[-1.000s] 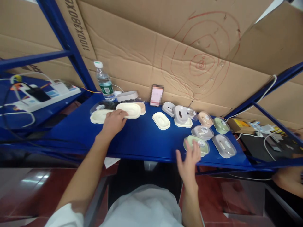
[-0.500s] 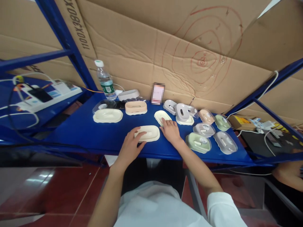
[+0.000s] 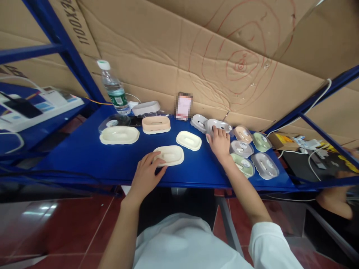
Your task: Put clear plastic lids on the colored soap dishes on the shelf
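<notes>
Touching a cream oval plastic tray (image 3: 172, 157), the left hand (image 3: 146, 171) curves loosely; right of that tray, the right hand (image 3: 220, 143) bends over a grey oval case (image 3: 214, 123), either grip unclear.

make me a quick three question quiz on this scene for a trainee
1. Which hand is at the cream piece nearest the front edge of the blue table?
2. The right hand has its fingers on a piece of which colour?
a) green
b) grey
c) peach
3. True or false: in the picture, the water bottle stands to the left of the peach piece.

Key
1. The left hand.
2. b, the grey piece.
3. True.
</notes>
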`<action>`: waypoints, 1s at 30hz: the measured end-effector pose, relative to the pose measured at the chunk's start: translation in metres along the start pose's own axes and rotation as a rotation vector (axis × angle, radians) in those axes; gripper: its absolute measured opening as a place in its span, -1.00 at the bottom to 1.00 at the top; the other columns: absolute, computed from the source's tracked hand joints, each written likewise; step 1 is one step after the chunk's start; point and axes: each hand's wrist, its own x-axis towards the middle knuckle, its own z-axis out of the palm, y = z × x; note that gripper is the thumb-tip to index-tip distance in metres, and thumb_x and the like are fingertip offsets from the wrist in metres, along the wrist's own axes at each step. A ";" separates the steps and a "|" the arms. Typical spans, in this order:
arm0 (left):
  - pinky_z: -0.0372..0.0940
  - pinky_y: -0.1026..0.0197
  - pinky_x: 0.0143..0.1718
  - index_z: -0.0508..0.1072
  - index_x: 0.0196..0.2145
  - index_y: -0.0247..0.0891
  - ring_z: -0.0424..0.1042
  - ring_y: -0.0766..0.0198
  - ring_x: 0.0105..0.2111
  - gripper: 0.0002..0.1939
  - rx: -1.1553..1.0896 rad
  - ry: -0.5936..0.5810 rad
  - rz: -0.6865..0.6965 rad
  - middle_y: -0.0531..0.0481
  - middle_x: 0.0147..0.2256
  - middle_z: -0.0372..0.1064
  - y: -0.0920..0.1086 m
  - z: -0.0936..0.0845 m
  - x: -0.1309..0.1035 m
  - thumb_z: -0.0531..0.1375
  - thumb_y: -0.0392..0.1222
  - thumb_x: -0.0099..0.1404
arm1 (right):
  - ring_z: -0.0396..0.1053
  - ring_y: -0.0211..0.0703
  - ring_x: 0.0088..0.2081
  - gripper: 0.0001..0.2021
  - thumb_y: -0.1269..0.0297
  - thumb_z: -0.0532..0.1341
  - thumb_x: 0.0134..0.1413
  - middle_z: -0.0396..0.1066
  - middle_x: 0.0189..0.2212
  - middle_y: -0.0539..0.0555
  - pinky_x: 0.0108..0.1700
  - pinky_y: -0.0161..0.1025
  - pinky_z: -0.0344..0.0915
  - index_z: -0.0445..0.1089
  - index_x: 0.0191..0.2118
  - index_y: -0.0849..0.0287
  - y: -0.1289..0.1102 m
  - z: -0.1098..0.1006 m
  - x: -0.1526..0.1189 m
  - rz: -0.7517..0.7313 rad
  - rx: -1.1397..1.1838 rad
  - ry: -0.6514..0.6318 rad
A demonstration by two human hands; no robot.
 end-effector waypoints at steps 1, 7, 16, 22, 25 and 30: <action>0.39 -0.23 0.18 0.54 -0.10 -0.18 0.40 -0.19 0.27 -0.83 0.001 0.000 0.004 -0.24 0.25 0.42 0.000 0.000 0.000 0.18 -0.10 0.53 | 0.43 0.30 0.14 -0.46 0.06 0.07 0.54 0.52 0.13 0.45 0.16 0.09 0.26 0.32 0.37 0.36 0.004 0.003 0.006 0.011 -0.026 -0.029; 0.38 -0.24 0.19 0.55 -0.11 -0.21 0.40 -0.22 0.27 -0.81 0.019 0.076 -0.064 -0.31 0.30 0.34 -0.010 -0.013 -0.004 0.17 -0.10 0.52 | 0.47 0.15 0.02 -0.63 0.29 0.03 0.54 0.60 -0.01 0.37 0.07 -0.01 0.26 0.50 0.17 0.30 -0.004 0.006 0.003 -0.102 0.004 -0.051; 0.36 -0.29 0.21 0.58 -0.04 -0.20 0.38 -0.29 0.27 -0.76 0.121 0.079 -0.201 -0.30 0.30 0.34 -0.026 -0.032 -0.010 0.16 -0.12 0.49 | 0.42 0.07 0.15 -0.62 0.19 0.04 0.60 0.56 0.13 0.26 0.16 -0.03 0.21 0.49 0.24 0.19 -0.045 0.009 -0.018 -0.557 0.172 -0.070; 0.30 -0.31 0.32 0.49 0.15 -0.15 0.33 -0.23 0.34 -0.68 -0.002 0.193 -0.115 -0.30 0.36 0.25 0.012 -0.024 -0.001 0.20 -0.22 0.47 | 0.33 0.12 0.32 -0.56 0.07 0.20 0.51 0.46 0.29 0.25 0.31 0.04 0.18 0.40 0.34 0.16 -0.042 0.009 -0.012 -0.520 0.311 -0.175; 0.33 -0.22 0.34 0.43 0.23 -0.09 0.33 -0.11 0.35 -0.62 -0.157 0.131 0.001 -0.25 0.36 0.24 0.043 -0.016 0.002 0.18 -0.24 0.50 | 0.35 0.11 0.33 -0.58 0.16 0.19 0.51 0.45 0.31 0.26 0.31 0.05 0.21 0.39 0.36 0.16 -0.040 0.002 -0.025 -0.508 0.352 -0.229; 0.34 -0.20 0.37 0.40 0.30 -0.06 0.27 -0.09 0.40 -0.58 -0.223 0.019 0.111 -0.24 0.42 0.16 0.070 0.002 0.007 0.16 -0.22 0.54 | 0.34 0.07 0.36 -0.59 0.16 0.17 0.53 0.46 0.31 0.24 0.36 0.06 0.20 0.40 0.35 0.14 -0.025 -0.017 -0.065 -0.585 0.411 -0.251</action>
